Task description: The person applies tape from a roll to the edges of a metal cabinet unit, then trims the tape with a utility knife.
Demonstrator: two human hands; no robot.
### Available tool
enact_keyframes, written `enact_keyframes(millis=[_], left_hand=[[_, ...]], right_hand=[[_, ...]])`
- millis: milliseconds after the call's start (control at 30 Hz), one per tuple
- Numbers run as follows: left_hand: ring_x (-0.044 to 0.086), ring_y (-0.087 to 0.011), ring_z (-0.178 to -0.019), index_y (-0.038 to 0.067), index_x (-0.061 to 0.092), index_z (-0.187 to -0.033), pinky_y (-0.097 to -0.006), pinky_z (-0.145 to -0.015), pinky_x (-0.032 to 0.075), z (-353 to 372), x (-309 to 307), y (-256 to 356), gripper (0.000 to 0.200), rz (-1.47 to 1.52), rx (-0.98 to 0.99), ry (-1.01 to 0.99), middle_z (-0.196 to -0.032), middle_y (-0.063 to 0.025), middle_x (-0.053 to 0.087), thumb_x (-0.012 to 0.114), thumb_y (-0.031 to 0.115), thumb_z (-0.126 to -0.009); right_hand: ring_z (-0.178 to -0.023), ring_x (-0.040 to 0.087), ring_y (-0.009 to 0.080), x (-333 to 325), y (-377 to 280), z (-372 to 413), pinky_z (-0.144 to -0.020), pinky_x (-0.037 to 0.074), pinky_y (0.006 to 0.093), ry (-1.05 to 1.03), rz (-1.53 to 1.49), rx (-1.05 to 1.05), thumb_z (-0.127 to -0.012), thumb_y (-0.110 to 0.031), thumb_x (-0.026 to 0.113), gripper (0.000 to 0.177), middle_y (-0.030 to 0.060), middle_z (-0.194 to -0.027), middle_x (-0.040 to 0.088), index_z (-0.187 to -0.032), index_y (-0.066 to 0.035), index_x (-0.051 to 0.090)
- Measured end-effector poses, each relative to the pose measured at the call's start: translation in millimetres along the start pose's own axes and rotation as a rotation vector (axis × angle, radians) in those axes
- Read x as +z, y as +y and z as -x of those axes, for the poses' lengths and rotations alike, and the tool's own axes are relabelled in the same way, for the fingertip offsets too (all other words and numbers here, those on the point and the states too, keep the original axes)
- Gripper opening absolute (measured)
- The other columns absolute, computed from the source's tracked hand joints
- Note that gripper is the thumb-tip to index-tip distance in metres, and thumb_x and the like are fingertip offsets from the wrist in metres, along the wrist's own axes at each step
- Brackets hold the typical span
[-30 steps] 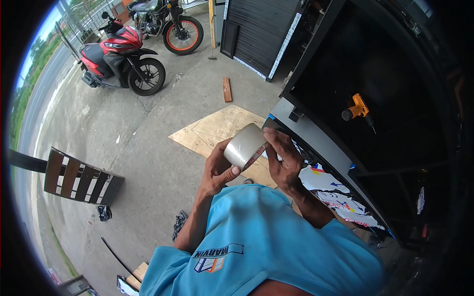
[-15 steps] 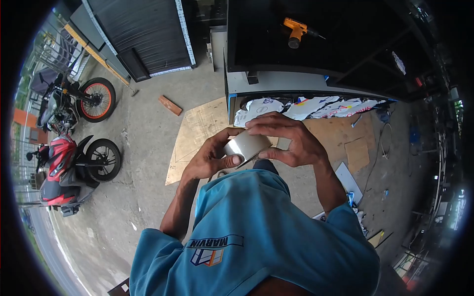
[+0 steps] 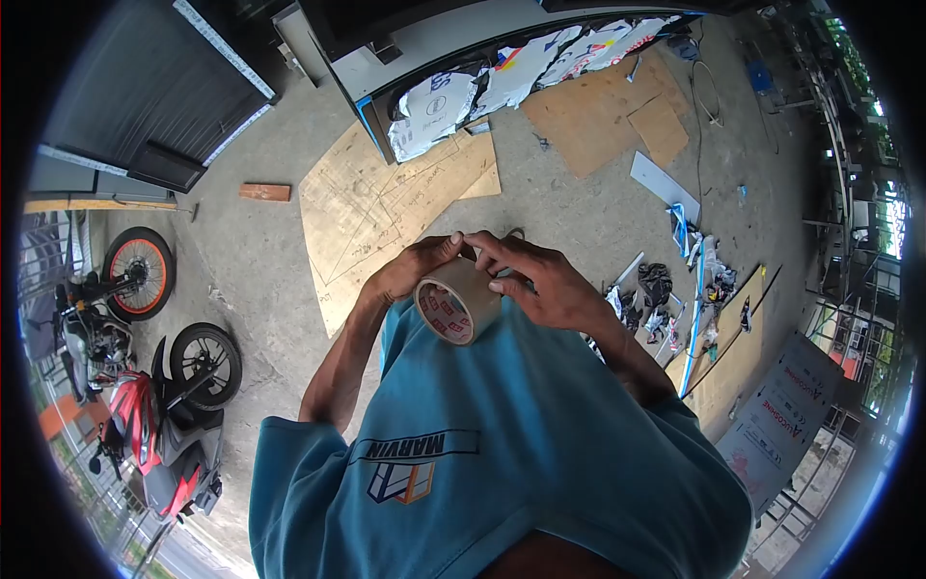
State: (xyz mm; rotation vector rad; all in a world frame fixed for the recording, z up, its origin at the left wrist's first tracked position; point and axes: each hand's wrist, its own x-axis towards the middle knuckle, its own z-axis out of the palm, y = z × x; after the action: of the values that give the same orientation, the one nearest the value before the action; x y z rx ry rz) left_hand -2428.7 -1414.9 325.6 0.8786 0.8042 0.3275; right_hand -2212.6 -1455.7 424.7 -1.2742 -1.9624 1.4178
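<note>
A wide roll of clear tape [image 3: 453, 307] rests against the front of my blue shirt, its round opening with a printed inner core facing left. My left hand [image 3: 417, 268] is closed at the roll's upper left side, with its fingers partly hidden behind the roll. From the right, my right hand [image 3: 545, 285] holds the roll's edge, fingers bent over its top and thumb on its right side. The fingertips of both hands nearly meet above the roll.
Marked brown board [image 3: 386, 207] lies on the concrete floor ahead. A dark cabinet-like frame with torn white film [image 3: 434, 111] stands beyond it. A brick-coloured block [image 3: 264, 192] and two motorcycles [image 3: 159, 434] are left. Scraps and an Alucoshine sheet [image 3: 783, 420] are right.
The view has turned and tipped downward, so the orange drill is out of sight. The roll has been turned to show its open core and is now nearer the shirt.
</note>
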Motion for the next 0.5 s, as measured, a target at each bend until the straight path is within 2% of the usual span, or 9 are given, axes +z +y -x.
enact_keyframes(millis=[67, 167, 233, 300, 500], left_hand=[[0.061, -0.0174, -0.093, 0.002, 0.06, -0.115, -0.0305, -0.079, 0.05, -5.6, 7.9, 7.6, 0.042, -0.003, -0.06, -0.034, -0.105, -0.0115, 0.064, 0.049, 0.039, -0.097], [0.061, -0.018, -0.092, 0.002, 0.06, -0.113, -0.0312, -0.08, 0.05, -13.5, 28.0, 14.6, 0.038, -0.047, 0.038, -0.045, -0.104, -0.0114, 0.064, 0.049, 0.036, -0.097], [0.061, -0.0177, -0.088, -0.002, 0.063, -0.11, -0.0295, -0.078, 0.049, -24.8, 42.0, 9.9, 0.062, -0.111, 0.001, 0.016, -0.097, -0.015, 0.065, 0.047, 0.055, -0.094], [0.061, -0.0184, -0.089, -0.001, 0.062, -0.112, -0.0309, -0.079, 0.049, -32.2, 63.1, 16.7, 0.063, -0.15, -0.042, 0.033, -0.097, -0.0153, 0.065, 0.048, 0.057, -0.093], [0.058, -0.0163, -0.077, 0.0, 0.063, -0.1, -0.0293, -0.07, 0.046, -82.8, 126.0, 16.6, 0.06, -0.22, -0.148, -0.012, -0.085, -0.0104, 0.063, 0.042, 0.057, -0.095]], right_hand=[[-0.096, 0.062, 0.0326, -4.4, 7.0, 9.8, -0.084, 0.051, 0.0439, -0.025, 0.12, -0.056, -0.089, -0.003, 0.054, 0.065, 0.016, -0.107, 0.059, -0.147, -0.016, 0.029], [-0.098, 0.06, 0.0339, -18.3, 13.3, 22.6, -0.083, 0.051, 0.0464, -0.038, 0.134, -0.023, -0.09, -0.003, 0.052, 0.064, 0.0182, -0.109, 0.056, -0.147, -0.017, 0.028], [-0.095, 0.061, 0.0328, -26.6, 20.6, 36.2, -0.084, 0.051, 0.044, 0.01, 0.139, -0.027, -0.089, -0.001, 0.053, 0.062, 0.0163, -0.106, 0.059, -0.145, -0.015, 0.032], [-0.093, 0.063, 0.0317, -35.5, 28.3, 53.3, -0.084, 0.051, 0.0416, 0.071, 0.136, -0.02, -0.087, 0.0, 0.054, 0.06, 0.0144, -0.102, 0.061, -0.143, -0.013, 0.036], [-0.092, 0.064, 0.0304, -69.5, 64.6, 115.3, -0.082, 0.052, 0.0411, 0.18, 0.078, 0.081, -0.086, 0.002, 0.056, 0.055, 0.0127, -0.101, 0.063, -0.138, -0.011, 0.043]])
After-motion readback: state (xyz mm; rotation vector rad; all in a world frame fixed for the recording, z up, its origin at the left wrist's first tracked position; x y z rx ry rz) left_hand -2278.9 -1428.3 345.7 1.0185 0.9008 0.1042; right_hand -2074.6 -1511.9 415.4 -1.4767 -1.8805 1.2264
